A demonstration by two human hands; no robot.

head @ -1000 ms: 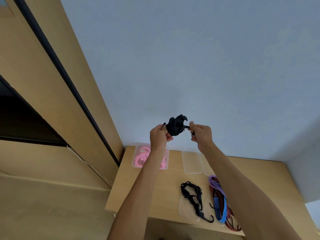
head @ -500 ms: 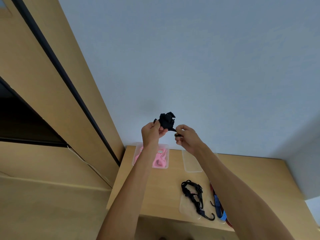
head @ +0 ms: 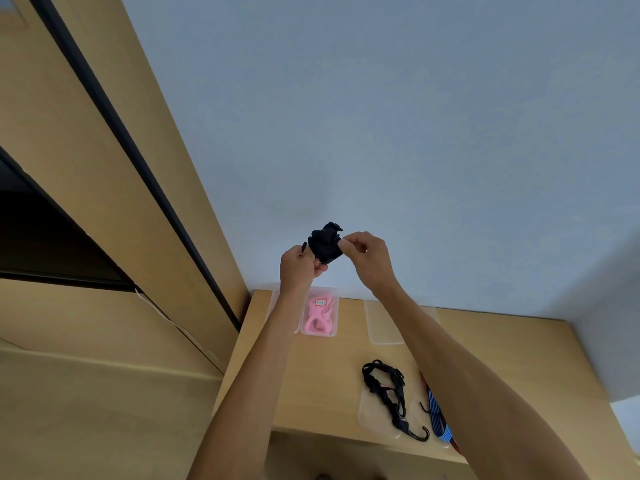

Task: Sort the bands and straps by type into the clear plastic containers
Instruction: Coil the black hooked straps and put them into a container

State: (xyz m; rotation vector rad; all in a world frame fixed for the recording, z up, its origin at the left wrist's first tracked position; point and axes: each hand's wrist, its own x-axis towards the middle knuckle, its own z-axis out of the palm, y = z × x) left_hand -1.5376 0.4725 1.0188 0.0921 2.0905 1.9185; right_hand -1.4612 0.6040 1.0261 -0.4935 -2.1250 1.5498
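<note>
Pale wall filled the background above the wooden desk (head: 311, 375). You held a bunched black strap (head: 323, 244) high above the pink-band container (head: 320, 317), your left hand (head: 298, 268) gripping it, your right hand (head: 369, 256) pinching its edge. Better to keep the bundle tight before lowering it into the empty container (head: 382, 323) just right of the pink one.

The black strap bundle (head: 323, 244) held above the table (head: 301, 382) looks like matt woven cloth, soft and crumpled. The table is pale wood with a smooth, low-sheen finish. On its far edge, a container (head: 334, 311) of clear, slightly glossy plastic holds pink bands (head: 319, 319) that look smooth and rubbery. Nearer its front edge, a black cord (head: 389, 393) looks matt, ending in a hard, faintly shiny hook (head: 417, 435); just beside it lies a blue strap (head: 437, 415) of ribbed woven cloth.
</note>
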